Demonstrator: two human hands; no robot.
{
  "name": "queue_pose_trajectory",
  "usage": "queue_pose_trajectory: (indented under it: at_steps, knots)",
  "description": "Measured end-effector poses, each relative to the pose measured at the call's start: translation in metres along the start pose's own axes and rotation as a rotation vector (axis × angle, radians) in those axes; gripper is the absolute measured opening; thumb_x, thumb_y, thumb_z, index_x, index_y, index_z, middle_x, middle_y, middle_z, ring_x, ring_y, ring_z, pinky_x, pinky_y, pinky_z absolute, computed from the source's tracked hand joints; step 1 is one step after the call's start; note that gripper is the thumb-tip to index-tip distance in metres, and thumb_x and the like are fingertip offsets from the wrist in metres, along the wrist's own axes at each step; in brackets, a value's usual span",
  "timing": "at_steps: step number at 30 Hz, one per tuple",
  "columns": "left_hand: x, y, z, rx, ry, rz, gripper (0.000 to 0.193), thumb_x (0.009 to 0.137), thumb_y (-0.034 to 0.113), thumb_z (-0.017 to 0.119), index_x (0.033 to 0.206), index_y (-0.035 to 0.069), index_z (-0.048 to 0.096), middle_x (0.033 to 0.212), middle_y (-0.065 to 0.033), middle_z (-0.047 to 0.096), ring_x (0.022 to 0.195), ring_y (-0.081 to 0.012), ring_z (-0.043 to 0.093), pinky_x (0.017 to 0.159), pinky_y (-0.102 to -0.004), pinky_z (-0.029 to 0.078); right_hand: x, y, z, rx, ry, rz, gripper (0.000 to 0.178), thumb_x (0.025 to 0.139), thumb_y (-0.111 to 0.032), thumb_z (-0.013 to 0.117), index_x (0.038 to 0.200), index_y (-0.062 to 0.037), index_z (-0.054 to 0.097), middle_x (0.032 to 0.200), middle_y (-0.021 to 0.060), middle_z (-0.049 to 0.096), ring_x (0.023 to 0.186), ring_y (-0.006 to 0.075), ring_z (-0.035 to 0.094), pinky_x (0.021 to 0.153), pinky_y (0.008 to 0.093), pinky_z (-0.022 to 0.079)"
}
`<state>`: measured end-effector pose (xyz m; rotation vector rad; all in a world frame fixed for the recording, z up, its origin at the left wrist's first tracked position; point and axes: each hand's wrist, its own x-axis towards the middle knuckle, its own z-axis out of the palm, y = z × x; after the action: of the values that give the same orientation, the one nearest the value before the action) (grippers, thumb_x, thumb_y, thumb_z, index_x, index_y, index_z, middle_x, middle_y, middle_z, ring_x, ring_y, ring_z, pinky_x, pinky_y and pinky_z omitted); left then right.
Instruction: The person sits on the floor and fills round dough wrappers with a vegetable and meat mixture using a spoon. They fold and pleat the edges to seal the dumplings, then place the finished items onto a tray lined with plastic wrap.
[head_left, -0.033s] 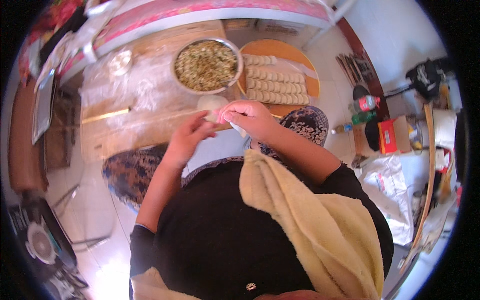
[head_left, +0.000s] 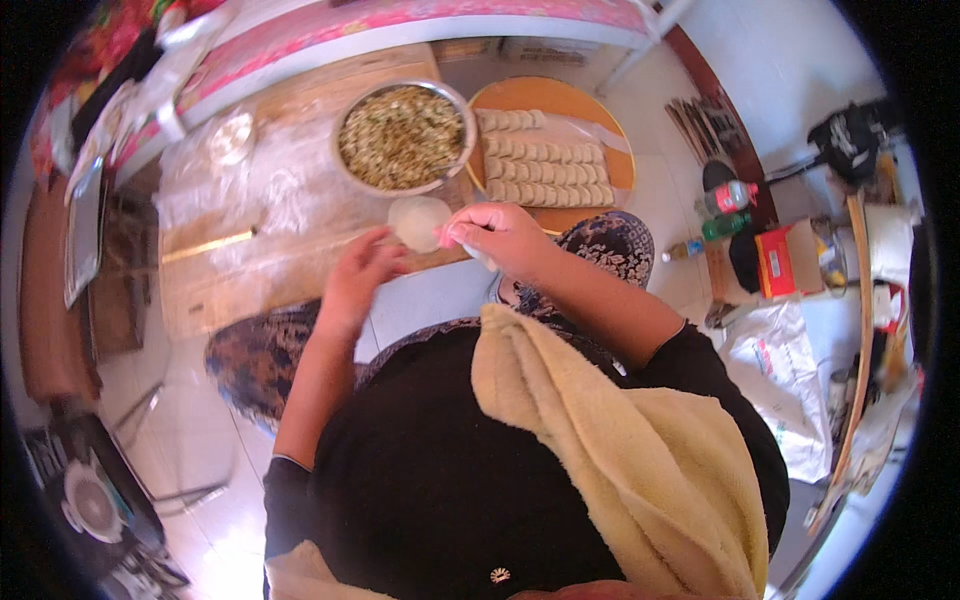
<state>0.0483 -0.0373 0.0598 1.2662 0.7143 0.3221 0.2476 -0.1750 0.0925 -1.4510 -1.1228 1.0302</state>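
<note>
My right hand (head_left: 497, 238) is closed, its fingers pinched round a dumpling (head_left: 482, 258); only a pale edge of the dough shows below the fingers. To its left, my left hand (head_left: 366, 268) hovers over the near edge of the wooden board with bent fingers apart, slightly blurred, holding nothing I can see. A round, flat dough wrapper (head_left: 418, 222) lies on the board between the hands, just beyond them. Behind it stands a metal bowl (head_left: 469, 150) of chopped green and brown filling (head_left: 400, 137). Rows of folded dumplings (head_left: 548, 165) rest on a round tray (head_left: 560, 95) at the right.
The floury wooden board (head_left: 330, 75) carries a thin rolling stick (head_left: 210, 245) and a small white dish (head_left: 232, 138) at its left. A yellow towel (head_left: 600, 430) hangs over my front. Bottles (head_left: 733, 197), a box (head_left: 775, 262) and a white bag (head_left: 775, 370) lie to the right.
My left hand has drawn back to the left, away from my right hand. The dough wrapper shows more fully. My right hand keeps its pinch on the dumpling.
</note>
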Motion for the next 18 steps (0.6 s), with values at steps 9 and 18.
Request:
queue_pose_trajectory:
  at_steps: [9, 18]
  knots:
    - [0.107, -0.115, -0.061, 1.296, 0.678, 0.455, 0.032, 0.086, 0.010, 0.052, 0.117, 0.004, 0.056, 0.120, -0.0149, 0.056, 0.109, -0.0328, 0.053, 0.095, -0.0419, 0.042, 0.061, 0.129, -0.216, 0.133, 0.257, 0.665, 0.022, 0.085, -0.008, 0.058, 0.106, -0.0082, 0.066, 0.095, 0.0041, 0.065, 0.082, 0.0159, 0.062, 0.070, 0.0283, 0.051]
    - [0.108, -0.107, -0.051, 1.332, 0.612, 0.286, 0.035, 0.086, 0.011, 0.050, 0.120, 0.003, 0.054, 0.127, -0.0169, 0.052, 0.116, -0.0367, 0.047, 0.100, -0.0446, 0.037, 0.161, 0.305, -0.278, -1.005, 0.268, 0.126, 0.024, 0.075, -0.008, 0.062, 0.099, -0.0088, 0.068, 0.095, 0.0140, 0.066, 0.090, 0.0333, 0.061, 0.082, 0.0394, 0.049]
